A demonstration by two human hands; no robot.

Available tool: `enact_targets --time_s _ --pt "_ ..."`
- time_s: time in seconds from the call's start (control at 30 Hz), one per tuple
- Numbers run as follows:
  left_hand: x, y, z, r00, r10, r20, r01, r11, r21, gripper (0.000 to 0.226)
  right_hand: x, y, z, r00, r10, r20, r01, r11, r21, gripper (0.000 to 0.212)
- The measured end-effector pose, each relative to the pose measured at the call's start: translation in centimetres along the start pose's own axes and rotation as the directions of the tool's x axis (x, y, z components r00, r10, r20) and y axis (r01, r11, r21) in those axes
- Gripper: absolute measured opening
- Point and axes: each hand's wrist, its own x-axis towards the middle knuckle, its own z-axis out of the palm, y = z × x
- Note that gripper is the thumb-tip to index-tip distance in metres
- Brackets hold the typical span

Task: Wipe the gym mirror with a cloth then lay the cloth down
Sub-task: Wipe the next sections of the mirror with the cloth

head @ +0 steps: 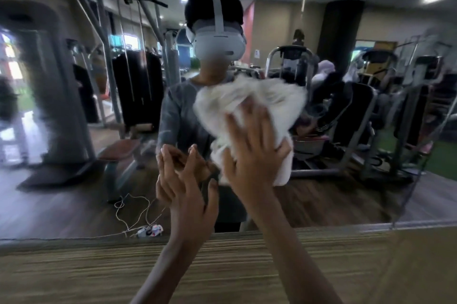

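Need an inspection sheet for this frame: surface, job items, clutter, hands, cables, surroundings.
Surface: large wall-mounted gym mirror above a striped brown wood-grain panel.
Job's things: crumpled white cloth, pressed against the mirror, motion-blurred.
Clutter: nothing seen.
Hands: right hand presses the cloth with spread fingers; left hand open, fingertips touching the glass.
Cables: thin white cord with small adapter on the floor, seen in reflection.
Surroundings: grey weight machines and other people, all reflected.
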Motion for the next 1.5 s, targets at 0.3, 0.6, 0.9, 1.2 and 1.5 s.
enact_targets --time_s 0.3,0.6,0.9,1.2,1.5 --pt "-0.1 0.4 -0.6 0.996 0.072 0.046 -0.072 0.997 0.011 0.067 -4.6 16.6 -3.8 1.000 0.014 0.027 -0.009 0.986 -0.169 0.048" --pt "1.7 7.5 3.8 0.936 0.327 0.132 -0.328 0.945 -0.018 0.059 -2.5 11.0 -2.3 0.994 -0.099 0.040 0.103 0.987 -0.121 0.056" --pt "1.8 6.9 5.1 0.884 0.448 0.129 -0.463 0.878 0.124 0.075 -1.7 23.6 -6.5 0.838 0.545 -0.027 -0.546 0.836 -0.048 0.066" --pt "1.5 5.0 7.0 0.846 0.533 0.024 -0.516 0.806 0.290 0.071 -8.8 18.7 -3.7 0.981 -0.126 0.149 0.156 0.964 -0.216 0.048" --pt "1.2 4.2 7.8 0.824 0.566 0.012 -0.535 0.771 0.345 0.070 1.2 24.3 -5.3 0.619 0.758 -0.206 -0.724 0.652 0.225 0.064"
